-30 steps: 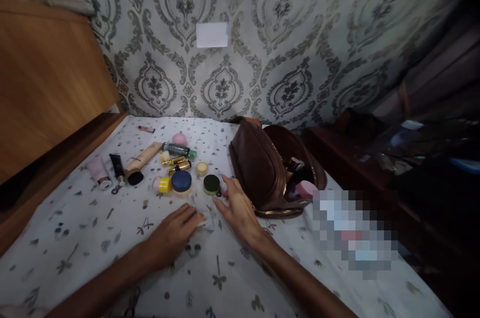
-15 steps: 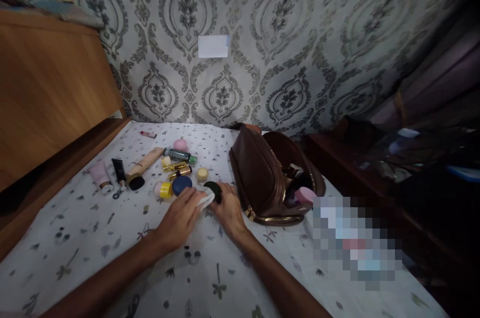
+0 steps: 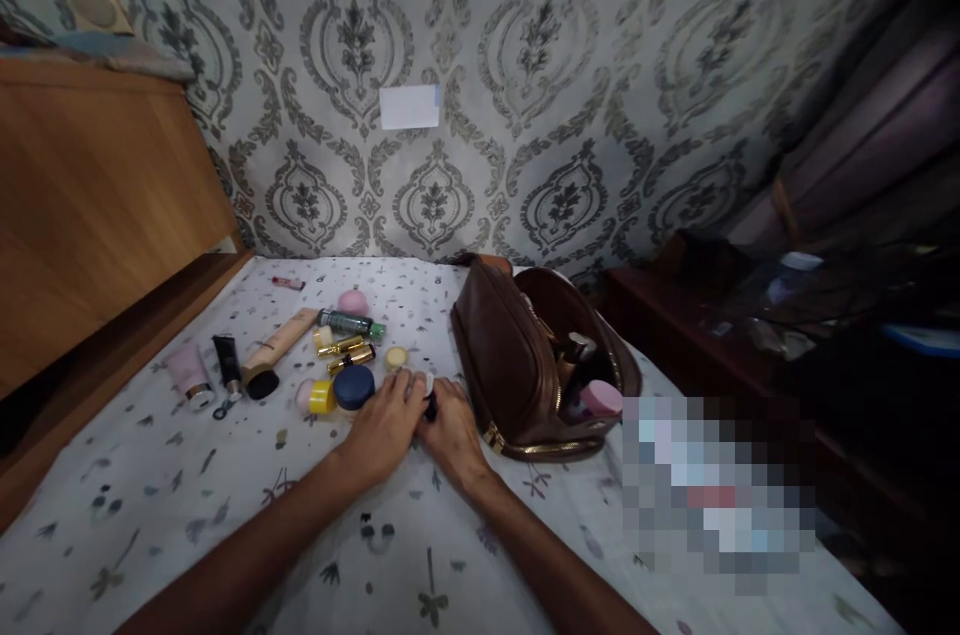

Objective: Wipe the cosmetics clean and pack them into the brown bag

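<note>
My left hand is closed, its fingers bent against a bit of white tissue or cloth. Right beside it, my right hand is curled around a small dark round container, mostly covered by my fingers. The two hands meet over the patterned sheet. Just left of them stands a jar with a dark blue lid; a small pale yellow pot lies beyond. An open brown leather bag is close to my right hand, with a pink-lidded item inside.
Gold tubes, a green-capped bottle, a yellow-banded jar, a beige tube, a black tube and a pink tube lie to the left. A wooden cabinet borders the left; wallpaper rises behind.
My hands have drawn closer together, and the dark container and white tissue now show less between the fingers. The view has shifted slightly, so the scene sits a little lower and further left.
</note>
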Tool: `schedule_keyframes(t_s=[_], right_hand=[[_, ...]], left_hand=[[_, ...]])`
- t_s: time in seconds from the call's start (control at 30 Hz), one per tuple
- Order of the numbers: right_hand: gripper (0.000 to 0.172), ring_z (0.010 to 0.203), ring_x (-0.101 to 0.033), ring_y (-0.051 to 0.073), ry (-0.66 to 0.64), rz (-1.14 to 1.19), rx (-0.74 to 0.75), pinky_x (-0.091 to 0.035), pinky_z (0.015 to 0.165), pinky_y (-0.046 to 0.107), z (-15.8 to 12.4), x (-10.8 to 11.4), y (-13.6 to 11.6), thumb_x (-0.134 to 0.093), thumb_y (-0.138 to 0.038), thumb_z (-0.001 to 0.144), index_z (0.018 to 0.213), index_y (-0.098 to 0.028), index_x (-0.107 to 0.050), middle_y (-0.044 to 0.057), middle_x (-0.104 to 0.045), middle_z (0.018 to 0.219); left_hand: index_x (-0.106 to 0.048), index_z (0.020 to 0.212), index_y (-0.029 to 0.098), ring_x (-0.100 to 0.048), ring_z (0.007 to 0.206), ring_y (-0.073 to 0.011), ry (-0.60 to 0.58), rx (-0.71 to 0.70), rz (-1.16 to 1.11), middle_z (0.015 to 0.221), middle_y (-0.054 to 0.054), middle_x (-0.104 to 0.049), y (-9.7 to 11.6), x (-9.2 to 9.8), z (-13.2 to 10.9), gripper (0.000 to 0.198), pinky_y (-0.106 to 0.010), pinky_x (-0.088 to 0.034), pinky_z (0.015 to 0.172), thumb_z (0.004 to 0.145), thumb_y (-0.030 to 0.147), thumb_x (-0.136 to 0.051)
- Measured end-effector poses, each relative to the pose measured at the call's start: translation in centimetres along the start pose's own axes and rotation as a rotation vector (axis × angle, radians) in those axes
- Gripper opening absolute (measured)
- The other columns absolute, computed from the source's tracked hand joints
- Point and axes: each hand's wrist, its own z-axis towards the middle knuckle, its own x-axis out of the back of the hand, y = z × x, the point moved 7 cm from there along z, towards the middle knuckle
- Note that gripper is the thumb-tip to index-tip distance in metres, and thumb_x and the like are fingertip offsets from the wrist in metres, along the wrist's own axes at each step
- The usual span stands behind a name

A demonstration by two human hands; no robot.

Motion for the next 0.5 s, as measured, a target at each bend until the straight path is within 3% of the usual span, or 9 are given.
schedule_keyframes(t_s=[0.2,0.4,0.5], right_hand=[[0.018,0.083,-0.058,0.024,0.031,0.029,-0.012,-0.044,0.076,0.031,0.1,-0.3,0.6,-0.055,-0.012,0.072,0.087,-0.016,-0.063,0.01,-0.068,0.086],[0.018,0.084,-0.059,0.025,0.029,0.042,-0.018,-0.045,0.076,0.033,0.1,-0.5,0.8,-0.059,-0.014,0.07,0.087,-0.015,-0.063,0.01,-0.068,0.086],[0.028,0.091,-0.061,0.026,0.03,0.101,-0.006,-0.048,0.083,0.036,0.0,-0.3,0.6,-0.061,-0.014,0.071,0.099,-0.015,-0.066,0.011,-0.07,0.094]], left_hand=[[-0.046,0.135,0.011,-0.069,0.094,-0.0254,-0.101,0.114,0.128,0.113,-0.016,-0.063,-0.3,-0.2,-0.1,0.038,-0.034,-0.059,0.073,0.102,0.03,-0.042],[-0.045,0.138,0.012,-0.07,0.091,-0.0256,-0.078,0.123,0.104,0.11,-0.015,-0.063,-0.5,0.0,-0.6,0.043,-0.033,-0.058,0.07,0.1,0.032,-0.048],[-0.045,0.138,0.012,-0.069,0.09,-0.026,-0.047,0.094,0.083,0.107,-0.014,-0.062,-0.6,0.0,-1.4,0.041,-0.035,-0.059,0.07,0.099,0.025,-0.048]])
